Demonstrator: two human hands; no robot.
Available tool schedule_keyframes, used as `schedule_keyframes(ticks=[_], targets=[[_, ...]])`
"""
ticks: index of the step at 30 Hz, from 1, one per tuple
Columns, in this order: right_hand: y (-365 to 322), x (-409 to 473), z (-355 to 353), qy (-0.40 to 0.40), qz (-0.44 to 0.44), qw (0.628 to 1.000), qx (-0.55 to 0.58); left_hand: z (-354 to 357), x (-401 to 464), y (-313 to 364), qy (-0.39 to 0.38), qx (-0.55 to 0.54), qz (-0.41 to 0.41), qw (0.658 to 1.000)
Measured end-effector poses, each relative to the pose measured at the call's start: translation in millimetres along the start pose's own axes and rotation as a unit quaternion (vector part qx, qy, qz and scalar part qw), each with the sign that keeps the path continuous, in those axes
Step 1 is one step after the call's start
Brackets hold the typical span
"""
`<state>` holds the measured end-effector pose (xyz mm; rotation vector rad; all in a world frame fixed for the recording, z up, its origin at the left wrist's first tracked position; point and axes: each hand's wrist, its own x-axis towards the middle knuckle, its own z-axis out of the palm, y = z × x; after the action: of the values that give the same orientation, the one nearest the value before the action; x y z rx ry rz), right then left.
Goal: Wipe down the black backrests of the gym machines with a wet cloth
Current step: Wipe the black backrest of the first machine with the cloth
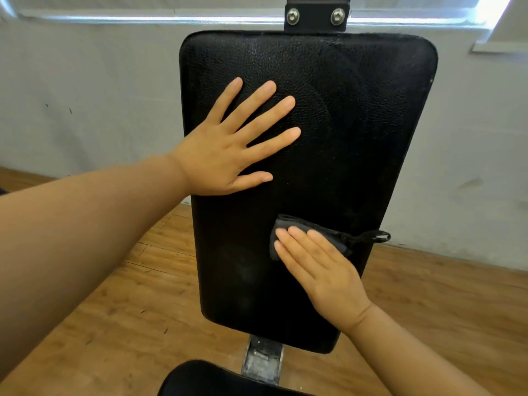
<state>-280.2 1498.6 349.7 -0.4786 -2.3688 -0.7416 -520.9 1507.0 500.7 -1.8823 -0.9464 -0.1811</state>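
Note:
A black textured backrest (pixel 357 124) fills the middle of the head view, upright and slightly tilted. My left hand (pixel 228 150) lies flat on its upper left part with fingers spread, holding nothing. My right hand (pixel 317 261) presses flat on a dark grey cloth (pixel 328 234) against the lower middle of the pad. The cloth is folded, and a black loop of it (pixel 371 237) sticks out past the pad's right edge. Most of the cloth is hidden under my fingers.
A black bracket with two bolts (pixel 315 15) holds the pad at the top. A grey metal post (pixel 261 360) runs below it to a black seat pad (pixel 205 381). Wooden floor (pixel 114 310) lies on both sides, with a pale wall (pixel 85 95) behind.

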Motion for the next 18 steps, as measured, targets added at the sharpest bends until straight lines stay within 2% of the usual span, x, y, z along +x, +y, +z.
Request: schedule_keyframes(ticks=[3,8,13,18], targets=[[5,-4,-4,-0.008,-0.016,1.000,-0.003,-1,1,4,-0.002,0.000,-0.005,1.000],[32,10,-21,0.070,0.045,0.996,0.012,-2,4,6,-0.005,0.001,-0.002,1.000],[41,23,-31,0.094,0.077,0.993,-0.001,1,10,10,0.000,0.013,0.033,0.999],[28,14,-18,0.119,0.095,0.988,0.016,4,13,15,0.012,0.019,0.031,0.999]])
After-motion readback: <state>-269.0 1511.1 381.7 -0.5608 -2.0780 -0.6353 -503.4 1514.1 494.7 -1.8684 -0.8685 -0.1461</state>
